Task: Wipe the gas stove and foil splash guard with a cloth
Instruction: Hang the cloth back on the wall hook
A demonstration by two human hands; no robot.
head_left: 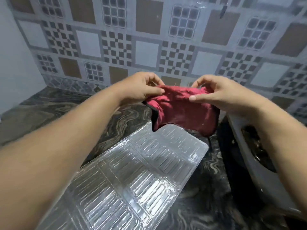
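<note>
A red cloth with a dark edge hangs in the air between both hands. My left hand pinches its upper left corner and my right hand pinches its upper right part. Below the cloth, the silver embossed foil splash guard lies flat on the dark marbled countertop. The gas stove, white with a dark burner area, shows partly at the right edge, half hidden behind my right forearm.
A patterned tile wall rises behind the counter. A plain pale wall closes the left side. A dark strip of counter lies between the foil guard and the stove.
</note>
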